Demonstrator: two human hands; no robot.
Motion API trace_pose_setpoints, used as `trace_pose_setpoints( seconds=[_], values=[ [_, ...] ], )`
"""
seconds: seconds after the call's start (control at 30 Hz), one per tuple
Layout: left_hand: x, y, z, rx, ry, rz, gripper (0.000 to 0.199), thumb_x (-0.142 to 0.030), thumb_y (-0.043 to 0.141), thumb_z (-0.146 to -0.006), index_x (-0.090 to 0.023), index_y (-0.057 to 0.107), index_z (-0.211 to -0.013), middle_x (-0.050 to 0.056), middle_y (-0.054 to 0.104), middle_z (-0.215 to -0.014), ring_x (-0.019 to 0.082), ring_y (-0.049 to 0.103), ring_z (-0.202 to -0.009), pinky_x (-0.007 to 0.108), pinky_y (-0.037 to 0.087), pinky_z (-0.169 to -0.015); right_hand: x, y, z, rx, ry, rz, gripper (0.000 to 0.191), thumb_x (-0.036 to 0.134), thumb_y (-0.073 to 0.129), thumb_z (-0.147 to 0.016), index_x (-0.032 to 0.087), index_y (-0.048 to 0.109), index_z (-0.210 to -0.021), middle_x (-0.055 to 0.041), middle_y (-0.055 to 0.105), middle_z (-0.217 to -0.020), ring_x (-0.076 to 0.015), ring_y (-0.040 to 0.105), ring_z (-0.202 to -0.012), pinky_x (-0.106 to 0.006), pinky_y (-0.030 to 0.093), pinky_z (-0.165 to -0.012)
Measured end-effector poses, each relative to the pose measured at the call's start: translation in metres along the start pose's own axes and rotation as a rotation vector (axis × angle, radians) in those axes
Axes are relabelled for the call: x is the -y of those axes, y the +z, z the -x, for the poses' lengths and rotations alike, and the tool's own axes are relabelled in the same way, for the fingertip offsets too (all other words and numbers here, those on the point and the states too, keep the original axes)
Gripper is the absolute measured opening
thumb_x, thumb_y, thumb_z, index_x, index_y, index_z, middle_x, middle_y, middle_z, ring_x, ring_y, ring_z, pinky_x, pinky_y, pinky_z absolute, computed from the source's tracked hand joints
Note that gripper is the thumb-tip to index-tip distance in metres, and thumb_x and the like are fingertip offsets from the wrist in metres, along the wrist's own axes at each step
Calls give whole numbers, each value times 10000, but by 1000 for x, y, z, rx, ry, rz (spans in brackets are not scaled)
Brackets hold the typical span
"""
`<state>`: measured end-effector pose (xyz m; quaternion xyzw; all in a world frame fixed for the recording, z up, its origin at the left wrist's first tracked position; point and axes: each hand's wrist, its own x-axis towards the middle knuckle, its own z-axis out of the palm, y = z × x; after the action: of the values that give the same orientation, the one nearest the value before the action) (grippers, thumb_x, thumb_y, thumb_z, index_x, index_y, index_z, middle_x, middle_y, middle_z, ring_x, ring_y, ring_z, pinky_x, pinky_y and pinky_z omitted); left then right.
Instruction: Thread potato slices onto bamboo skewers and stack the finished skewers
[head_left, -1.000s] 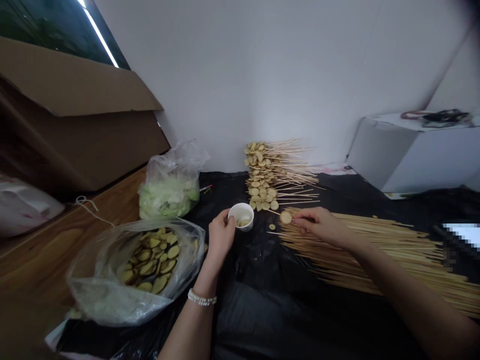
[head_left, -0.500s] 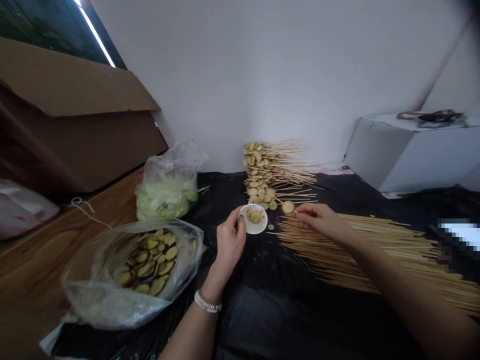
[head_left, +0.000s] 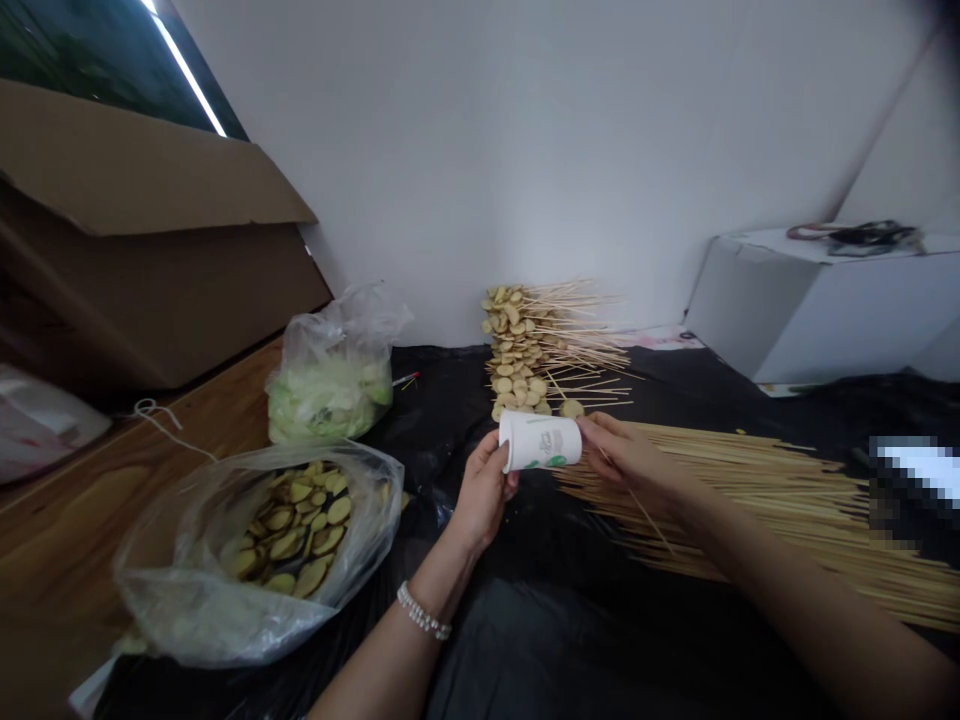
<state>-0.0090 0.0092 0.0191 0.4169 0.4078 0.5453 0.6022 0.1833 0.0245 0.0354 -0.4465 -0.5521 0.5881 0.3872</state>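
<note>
White paper cup (head_left: 540, 441) held sideways between both hands, long axis nearly level, wider end, likely the mouth, pointing at the left hand (head_left: 486, 490). That hand wraps the wide end; the right hand (head_left: 626, 462) grips the narrow base above the bamboo skewers (head_left: 750, 500). Tilted this far, anything loose inside could spill onto the black plastic sheeting (head_left: 570, 640).

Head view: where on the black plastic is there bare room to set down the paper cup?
Bare black plastic lies below the left hand, between the clear bag of slices and the loose skewers. Crowded around the skewered slices.
</note>
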Motion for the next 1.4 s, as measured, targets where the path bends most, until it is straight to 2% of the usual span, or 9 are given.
trace_pose_setpoints(
  seconds=[0.23, 0.33, 0.43, 0.7, 0.87, 1.03, 1.13, 1.23, 1.4],
  values=[
    [5, 6, 4, 30, -54, 58, 362, -383, 683, -707, -164, 594, -982, -78, 433, -484, 19, 285, -373, 146, 170, -385, 7, 10, 10, 124, -15, -80, 412, 615, 487, -825, 206, 472, -873, 85, 406, -478, -30, 179, -326, -221, 80, -344],
    [4, 4, 4, 69, -175, 160, 336, -425, 611, -775, -139, 588, -950, -37, 491, -517, 9, 247, -356, 135, 139, -360, 11, 13, 13, 11, -117, -30, 360, 532, 577, -799, 202, 517, -930, 33, 568, -645, -55, 411, -430, -191, 290, -391],
    [4, -1, 3, 189, -416, 315, 380, -461, 480, -849, -109, 589, -940, 31, 549, -575, 4, 244, -347, 120, 106, -335, 13, 14, 14, -34, -271, 53, 377, 459, 634, -770, 211, 563, -1044, -43, 658, -967, -164, 608, -809, -269, 488, -667],
    [9, -12, -1, 443, -758, 580, 375, -437, 457, -864, -118, 608, -990, 129, 625, -689, 123, 548, -491, 91, 163, -316, 22, 15, 32, -163, -601, 632, 520, 421, 692, -725, 190, 601, -1182, -78, 651, -1056, -224, 601, -923, -381, 475, -837],
    [8, -13, -1, 507, -844, 580, 375, -377, 458, -874, -56, 609, -993, 133, 619, -704, 84, 504, -457, 89, 200, -303, 25, 11, 30, -222, -544, 505, 520, 443, 664, -745, 192, 596, -1196, -79, 648, -1076, -215, 599, -895, -344, 482, -761],
    [3, -11, -1, 476, -870, 528, 330, -318, 453, -878, -36, 613, -936, 106, 587, -711, 71, 480, -480, 92, 265, -301, 24, -2, 15, -198, -349, 167, 415, 477, 602, -789, 182, 629, -1079, -55, 656, -906, -154, 568, -736, -258, 439, -596],
    [0, -10, 1, 415, -849, 489, 252, -249, 483, -859, -43, 612, -924, 92, 583, -730, 88, 525, -547, 101, 353, -343, 22, -5, 11, -121, -216, 30, 390, 522, 567, -806, 170, 620, -965, 21, 527, -596, -66, 362, -439, -214, 224, -390],
    [-4, -10, 5, 366, -722, 459, 222, -194, 532, -831, -53, 614, -982, 84, 586, -774, 87, 537, -592, 95, 380, -375, 20, -6, 10, -80, -173, -55, 373, 544, 541, -828, 174, 572, -849, 80, 355, -468, -37, 193, -374, -228, 76, -375],
    [-10, -10, 9, 351, -484, 486, 243, -231, 635, -797, -115, 614, -1009, 59, 579, -816, 41, 479, -570, 56, 306, -365, 18, -5, 11, -84, -171, -64, 344, 521, 533, -847, 178, 561, -869, 98, 304, -431, -34, 158, -362, -234, 63, -380]
  ],
)
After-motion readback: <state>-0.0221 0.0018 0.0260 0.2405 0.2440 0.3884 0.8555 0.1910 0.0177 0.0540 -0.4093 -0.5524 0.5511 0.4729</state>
